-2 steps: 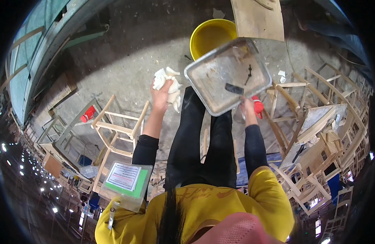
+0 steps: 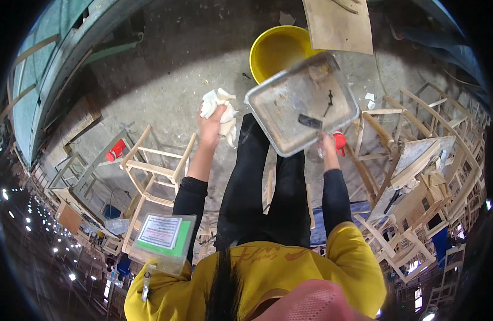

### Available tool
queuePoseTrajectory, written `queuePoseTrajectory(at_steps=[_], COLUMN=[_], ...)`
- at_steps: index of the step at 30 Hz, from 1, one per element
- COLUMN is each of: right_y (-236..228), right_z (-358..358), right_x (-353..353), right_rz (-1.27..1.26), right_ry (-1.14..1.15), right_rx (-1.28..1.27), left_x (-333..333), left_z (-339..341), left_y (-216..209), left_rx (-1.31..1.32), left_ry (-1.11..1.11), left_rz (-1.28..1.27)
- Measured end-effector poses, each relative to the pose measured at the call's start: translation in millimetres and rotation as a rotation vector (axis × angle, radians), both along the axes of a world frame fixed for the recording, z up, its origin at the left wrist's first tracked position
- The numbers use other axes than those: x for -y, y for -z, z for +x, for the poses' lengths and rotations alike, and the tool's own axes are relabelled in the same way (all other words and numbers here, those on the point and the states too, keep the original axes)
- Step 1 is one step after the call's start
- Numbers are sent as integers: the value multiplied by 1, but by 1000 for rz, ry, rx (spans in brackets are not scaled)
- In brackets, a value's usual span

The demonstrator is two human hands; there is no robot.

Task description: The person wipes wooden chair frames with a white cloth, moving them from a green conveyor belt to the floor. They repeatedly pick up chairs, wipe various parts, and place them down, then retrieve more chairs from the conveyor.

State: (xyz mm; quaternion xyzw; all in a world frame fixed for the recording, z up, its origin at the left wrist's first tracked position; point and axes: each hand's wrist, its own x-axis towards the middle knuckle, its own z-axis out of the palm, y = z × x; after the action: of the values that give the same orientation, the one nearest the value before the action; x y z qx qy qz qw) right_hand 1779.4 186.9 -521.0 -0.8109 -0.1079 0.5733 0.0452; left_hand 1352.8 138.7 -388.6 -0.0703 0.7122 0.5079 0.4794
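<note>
Crumpled white cloth or paper [image 2: 227, 111] is bunched in my left hand [image 2: 210, 124], whose fingers wrap round it. My right hand [image 2: 328, 147] grips the near edge of a shallow grey rectangular tray [image 2: 284, 107], held up over my legs and tilted. Inside the tray lie a flat dark block [image 2: 310, 121] and a thin black stick-like piece [image 2: 329, 102]. The tray's far edge overlaps a round yellow basin [image 2: 257, 45] below it. Beside my right hand a red object [image 2: 339, 142] shows, partly hidden.
A wooden chair frame [image 2: 155, 169] stands at my left, with a red object [image 2: 116, 150] beyond it. More wooden frames [image 2: 385, 134] crowd the right. A curved wooden board [image 2: 343, 24] is at the far side. White scraps [image 2: 370, 100] lie on the concrete floor.
The tray has shifted slightly right and nearer to me in my right hand. My left hand with the white bundle has hardly moved.
</note>
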Motion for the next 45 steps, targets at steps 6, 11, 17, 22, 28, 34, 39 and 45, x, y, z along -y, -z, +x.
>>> queuePoseTrajectory(at_steps=[6,11,17,22,28,34,39,45], right_y=[-86,-105,-91,-16,55,45,25,-51], right_z=[46,64,27,-23,-92,-120,-86,-16], right_x=[48,64,45,17,-20,-64,-82,-93], right_rz=[104,104,108,133,103,-127,-147,-8], right_ry=[153,207,282,349,402,246,39,-188], right_rx=[11,34,-58,-136,-260,-375,-403,-391], left_x=[-4,-12,-22,-13,28,88,100,97], left_z=[-11,-9,7,17,37,68,93,105], left_y=[-5,-5,-20,-21,-30,-21,-39,-78], left_rx=[-87,-79,-94,-95,-89,-163,-148,-158], left_ry=[57,115,122,110,55,-91,-158,-259], left_rz=[-2,23,51,44,4,-128,-133,-86])
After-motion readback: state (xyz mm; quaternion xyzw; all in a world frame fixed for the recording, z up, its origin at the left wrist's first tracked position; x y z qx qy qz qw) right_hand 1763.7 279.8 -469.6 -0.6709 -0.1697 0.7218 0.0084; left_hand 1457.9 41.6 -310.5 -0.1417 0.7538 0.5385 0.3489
